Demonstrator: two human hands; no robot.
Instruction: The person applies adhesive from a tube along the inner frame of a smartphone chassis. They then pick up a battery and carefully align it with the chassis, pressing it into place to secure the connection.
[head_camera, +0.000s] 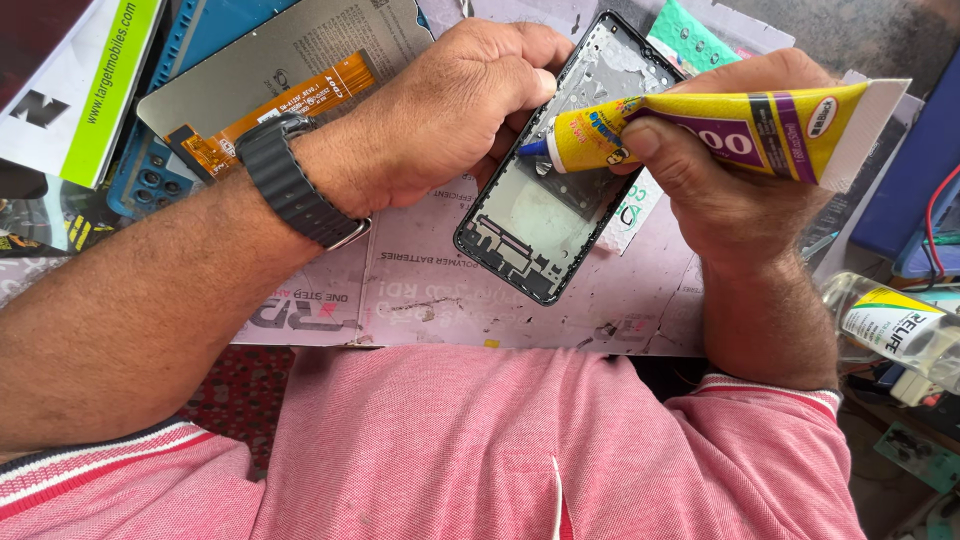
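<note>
Left hand (450, 110) clamped on the phone frame (545, 215), right hand (700, 170) gripping the yellow glue tube (720, 125), nozzle at the frame's left edge; no laid glue bead discernible, screen panel (270, 70) lying unfitted alongside.

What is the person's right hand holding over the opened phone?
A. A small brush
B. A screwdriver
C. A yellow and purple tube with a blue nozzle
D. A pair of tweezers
C: the right hand grips a yellow and purple tube, its blue nozzle touching the edge of the phone frame, which the left hand steadies.
</note>
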